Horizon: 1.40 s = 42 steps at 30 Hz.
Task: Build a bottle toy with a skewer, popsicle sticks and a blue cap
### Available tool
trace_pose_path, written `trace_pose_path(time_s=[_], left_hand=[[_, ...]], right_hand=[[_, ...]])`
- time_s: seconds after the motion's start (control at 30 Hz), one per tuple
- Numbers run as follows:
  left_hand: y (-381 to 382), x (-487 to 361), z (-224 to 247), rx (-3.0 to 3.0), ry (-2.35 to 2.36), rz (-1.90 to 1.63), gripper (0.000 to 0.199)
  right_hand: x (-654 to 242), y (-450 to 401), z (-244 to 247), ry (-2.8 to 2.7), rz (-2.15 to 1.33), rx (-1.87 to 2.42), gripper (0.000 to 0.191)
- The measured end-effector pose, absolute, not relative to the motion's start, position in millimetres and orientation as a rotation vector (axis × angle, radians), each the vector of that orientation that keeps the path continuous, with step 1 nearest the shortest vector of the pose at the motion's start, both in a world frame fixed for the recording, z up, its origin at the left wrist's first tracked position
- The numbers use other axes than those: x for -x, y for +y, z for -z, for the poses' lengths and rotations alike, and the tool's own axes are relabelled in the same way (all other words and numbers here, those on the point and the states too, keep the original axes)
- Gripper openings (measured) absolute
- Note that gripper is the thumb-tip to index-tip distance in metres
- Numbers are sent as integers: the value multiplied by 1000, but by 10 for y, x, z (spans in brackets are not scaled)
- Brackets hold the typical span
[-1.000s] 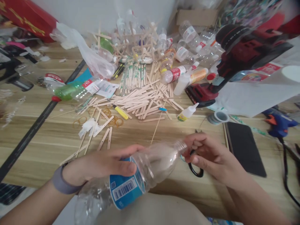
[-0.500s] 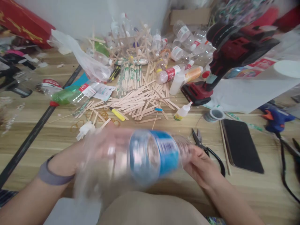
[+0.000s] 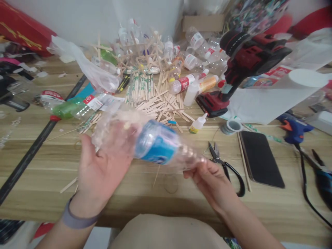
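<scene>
A clear plastic bottle with a blue label [image 3: 158, 145] is tilted above the front of the table, smeared by motion. My right hand [image 3: 211, 181] is closed around its narrow right end. The wide left end is a crumpled-looking clear mass. My left hand [image 3: 101, 173], a grey band at its wrist, lies palm up by that end with the thumb spread. Its fingers show blurred through or behind the plastic, and I cannot tell whether they touch it. Black-handled scissors [image 3: 224, 164] lie just beyond my right hand.
Wooden sticks [image 3: 155, 107] are heaped mid-table, with several plastic bottles [image 3: 190, 60] behind. A red-black cordless drill [image 3: 228, 76] stands at right, near a small glue bottle [image 3: 197, 124]. A phone [image 3: 261, 159], a blue glue gun [image 3: 297, 128] and pliers [image 3: 323, 180] lie farther right. A dark bar [image 3: 33, 148] crosses the left.
The bottle has tilted, its right end lower and its left end raised and farther away. My left hand has turned palm up, with its thumb now in sight. My right hand keeps its hold.
</scene>
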<state>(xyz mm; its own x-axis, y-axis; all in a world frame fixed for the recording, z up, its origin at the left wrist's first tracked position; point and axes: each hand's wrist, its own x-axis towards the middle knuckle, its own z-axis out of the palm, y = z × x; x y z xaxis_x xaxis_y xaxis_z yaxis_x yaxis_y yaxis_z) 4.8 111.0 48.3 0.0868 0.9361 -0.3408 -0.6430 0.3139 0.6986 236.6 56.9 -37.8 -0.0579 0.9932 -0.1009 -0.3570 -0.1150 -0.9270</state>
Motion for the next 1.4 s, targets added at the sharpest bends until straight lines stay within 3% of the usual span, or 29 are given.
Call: trace_pose_path(time_s=[0.17, 0.57, 0.8, 0.97, 1.13, 1.4], left_hand=[[1164, -172, -545, -325, 871, -1377, 61], [1079, -232, -431, -480, 780, -1352, 79], [1001, -324, -114, -525, 664, -1152, 52], [991, -316, -141, -545, 657, -1158, 48], [941, -320, -263, -674, 549, -1156, 54], [945, -341, -244, -748, 584, -990, 55]], right_hand=[[-2365, 565, 396, -864, -1428, 1015, 23], [-2282, 509, 399, -917, -1288, 1127, 19], [-2208, 488, 270, -1306, -980, 1148, 19], [-2267, 575, 215, -1822, -682, 1040, 25], [-2319, 653, 221, -2090, -417, 994, 10], [-2361, 651, 185, -2195, -142, 941, 45]])
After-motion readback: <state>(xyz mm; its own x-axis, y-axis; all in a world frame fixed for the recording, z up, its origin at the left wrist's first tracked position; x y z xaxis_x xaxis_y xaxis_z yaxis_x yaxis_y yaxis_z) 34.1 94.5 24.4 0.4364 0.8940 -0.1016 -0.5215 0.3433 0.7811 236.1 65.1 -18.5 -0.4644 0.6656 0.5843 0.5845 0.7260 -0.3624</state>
